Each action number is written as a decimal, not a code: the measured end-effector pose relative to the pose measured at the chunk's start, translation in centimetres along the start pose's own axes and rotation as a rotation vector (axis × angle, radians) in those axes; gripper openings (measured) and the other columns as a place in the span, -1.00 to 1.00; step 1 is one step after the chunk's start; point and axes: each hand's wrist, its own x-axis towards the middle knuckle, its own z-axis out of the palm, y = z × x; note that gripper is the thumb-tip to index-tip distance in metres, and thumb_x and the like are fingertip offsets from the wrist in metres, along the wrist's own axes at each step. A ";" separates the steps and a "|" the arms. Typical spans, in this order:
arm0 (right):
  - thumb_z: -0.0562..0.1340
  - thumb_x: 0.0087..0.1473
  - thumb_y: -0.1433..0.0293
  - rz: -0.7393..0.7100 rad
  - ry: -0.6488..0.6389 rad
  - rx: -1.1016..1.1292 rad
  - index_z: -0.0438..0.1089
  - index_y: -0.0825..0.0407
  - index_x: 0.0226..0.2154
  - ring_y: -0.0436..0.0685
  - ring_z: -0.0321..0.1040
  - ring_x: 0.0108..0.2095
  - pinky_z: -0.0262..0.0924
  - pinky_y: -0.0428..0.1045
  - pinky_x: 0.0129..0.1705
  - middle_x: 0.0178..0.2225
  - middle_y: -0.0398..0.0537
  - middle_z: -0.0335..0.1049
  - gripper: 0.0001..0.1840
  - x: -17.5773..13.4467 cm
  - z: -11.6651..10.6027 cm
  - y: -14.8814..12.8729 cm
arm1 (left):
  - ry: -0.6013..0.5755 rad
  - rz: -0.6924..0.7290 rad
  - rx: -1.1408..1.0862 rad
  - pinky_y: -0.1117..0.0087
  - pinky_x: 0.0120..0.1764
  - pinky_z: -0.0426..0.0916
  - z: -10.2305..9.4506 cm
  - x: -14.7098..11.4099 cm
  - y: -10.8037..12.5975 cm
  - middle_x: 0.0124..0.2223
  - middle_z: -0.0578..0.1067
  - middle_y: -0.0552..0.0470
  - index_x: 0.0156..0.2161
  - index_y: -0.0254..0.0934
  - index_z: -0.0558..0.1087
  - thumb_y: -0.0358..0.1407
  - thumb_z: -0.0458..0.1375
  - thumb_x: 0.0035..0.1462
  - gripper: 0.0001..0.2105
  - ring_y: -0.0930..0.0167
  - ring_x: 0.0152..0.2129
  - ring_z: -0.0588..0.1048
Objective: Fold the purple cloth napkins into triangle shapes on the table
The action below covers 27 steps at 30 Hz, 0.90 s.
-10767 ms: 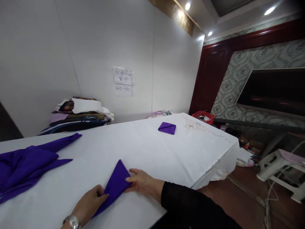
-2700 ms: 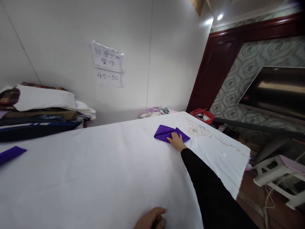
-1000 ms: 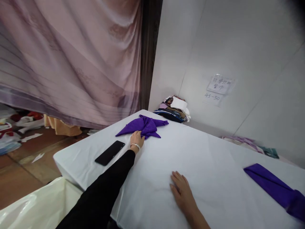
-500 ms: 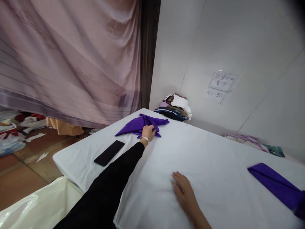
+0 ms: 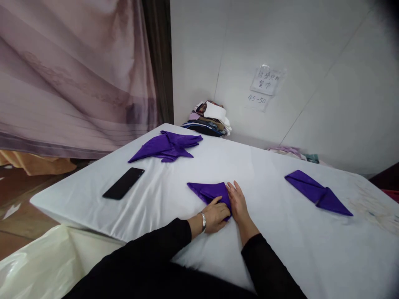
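A purple cloth napkin (image 5: pixel 210 192) lies on the white-covered table, folded into a pointed shape. My left hand (image 5: pixel 216 216), with a silver bracelet at the wrist, has its fingers curled over the napkin's near right part. Against the napkin's right edge rests my right hand (image 5: pixel 238 203), its fingers stretched out. Part of the cloth is hidden under my left fingers. To the right lies a folded purple napkin (image 5: pixel 314 192), narrow and pointed. Farther off at the left is a loose, crumpled heap of purple cloth (image 5: pixel 165 146).
A black phone (image 5: pixel 124 183) lies on the table (image 5: pixel 258 166) at the left. Behind the table's far edge is a stack of folded cloths (image 5: pixel 208 118). A pale plastic-lined container (image 5: pixel 40 261) stands at the near left. A pink curtain (image 5: pixel 71 74) hangs beyond.
My left hand has come back from the purple heap to the near middle with a napkin, and my right hand has joined it there. The view has turned to the right.
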 end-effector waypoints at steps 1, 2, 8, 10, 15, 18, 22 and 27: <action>0.25 -0.04 0.18 -0.027 0.001 -0.058 0.09 -0.07 0.14 0.18 0.18 0.10 0.08 0.16 0.12 0.14 0.04 0.18 -0.30 -0.1 0.1 0.2 | 0.010 -0.012 0.005 0.13 0.19 -0.18 -0.3 -0.1 0.0 -0.19 0.48 0.02 -0.16 -0.21 0.33 -0.30 0.06 0.05 -0.80 0.37 -0.16 0.39; 0.26 -0.05 0.18 -0.059 0.005 -0.126 0.12 -0.06 0.13 0.19 0.15 0.12 0.07 0.17 0.13 0.16 0.04 0.15 -0.31 -0.2 0.3 0.3 | 0.020 -0.027 0.012 0.11 0.19 -0.17 -0.5 -0.1 0.1 -0.19 0.47 0.01 -0.13 -0.21 0.32 -0.29 0.06 0.06 -0.77 0.36 -0.15 0.38; 0.21 0.00 0.20 -0.343 -0.040 -0.647 0.22 -0.01 0.09 0.21 0.05 0.16 -0.06 0.20 0.19 0.16 0.01 0.15 -0.43 -1.5 0.3 0.3 | 0.062 -0.116 0.070 0.15 0.08 0.04 -0.8 -0.7 0.4 -0.20 0.47 -0.02 -0.13 -0.24 0.34 -0.37 0.09 0.00 -0.74 0.32 -0.18 0.36; 0.19 0.02 0.22 -0.447 -0.093 -0.777 0.24 0.00 0.08 0.20 0.05 0.16 -0.08 0.20 0.20 0.14 0.02 0.17 -0.45 -1.9 0.1 0.2 | 0.069 -0.146 0.078 0.18 0.00 0.12 -0.8 -1.0 0.5 -0.19 0.47 -0.04 -0.15 -0.25 0.36 -0.35 0.10 -0.01 -0.75 0.31 -0.19 0.35; 0.22 -0.01 0.27 -0.504 -0.178 -0.880 0.28 0.01 0.05 0.19 0.11 0.13 -0.05 0.18 0.19 0.10 0.03 0.23 -0.47 -2.3 -0.2 0.5 | 0.083 -0.237 0.046 0.17 -0.02 0.13 -1.2 -1.9 0.6 -0.19 0.47 -0.03 -0.19 -0.25 0.41 -0.21 0.15 0.00 -0.74 0.29 -0.18 0.35; 0.27 -0.09 0.29 -0.455 -0.174 -0.782 0.36 -0.04 -0.03 0.20 0.13 0.12 -0.09 0.18 0.21 0.07 -0.03 0.27 -0.51 -2.2 0.0 0.6 | 0.125 -0.282 -0.005 0.15 0.02 0.09 -1.5 -2.3 0.5 -0.18 0.49 -0.01 -0.18 -0.23 0.42 -0.15 0.16 -0.01 -0.71 0.29 -0.16 0.36; 0.30 -0.18 0.35 -0.379 -0.159 -0.720 0.41 -0.07 -0.10 0.20 0.09 0.14 -0.17 0.19 0.23 0.07 -0.08 0.27 -0.53 -2.1 0.0 0.8 | 0.202 -0.364 -0.044 0.10 0.08 0.04 -1.7 -2.6 -0.2 -0.15 0.51 0.02 -0.21 -0.20 0.44 -0.19 0.15 0.00 -0.77 0.30 -0.12 0.37; 0.25 -0.23 0.41 -0.341 -0.046 -0.717 0.45 -0.06 -0.17 0.18 0.16 0.09 -0.13 0.17 0.22 0.01 -0.11 0.34 -0.56 -1.4 -0.5 1.3 | 0.258 -0.476 -0.007 0.06 0.12 0.01 -1.5 -2.8 -1.5 -0.10 0.50 -0.01 -0.23 -0.18 0.47 -0.33 0.11 -0.03 -0.79 0.27 -0.07 0.36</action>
